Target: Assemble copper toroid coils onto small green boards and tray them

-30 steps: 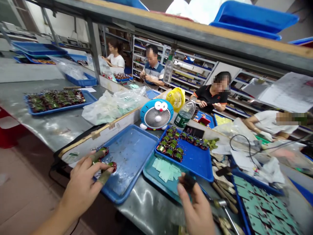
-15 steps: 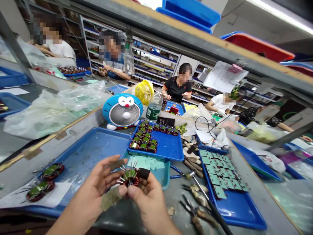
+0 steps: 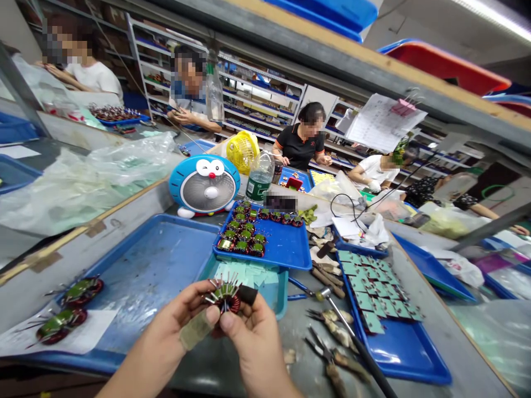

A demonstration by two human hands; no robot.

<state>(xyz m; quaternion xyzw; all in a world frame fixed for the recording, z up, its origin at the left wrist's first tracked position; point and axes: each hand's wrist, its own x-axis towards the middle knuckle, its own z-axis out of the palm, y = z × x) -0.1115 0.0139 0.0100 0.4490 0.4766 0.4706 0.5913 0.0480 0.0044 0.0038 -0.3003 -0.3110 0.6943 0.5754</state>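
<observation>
Both my hands meet low in the middle and pinch one toroid coil [image 3: 227, 297], a copper-wound ring with green tape and wire leads sticking up. My left hand [image 3: 182, 318], with tape on a fingertip, grips its left side. My right hand [image 3: 249, 337] grips its right side, a dark patch on the forefinger. Two more coils [image 3: 68, 309] lie on white paper in the large blue tray [image 3: 161, 265] to the left. Beyond my hands, a smaller blue tray [image 3: 286, 249] carries several finished coils [image 3: 244, 235].
A teal tray [image 3: 274, 290] with green slips sits under the small tray. Pliers and cutters [image 3: 332, 342] lie on the bench to the right, beside a blue tray of green pads [image 3: 373, 293]. A blue cartoon fan [image 3: 204, 185], a bottle [image 3: 259, 177] and several seated people are behind.
A second ago my left hand reached into the large tray at the left; since then both hands have come together on one coil, now raised slightly. The view swung right.
</observation>
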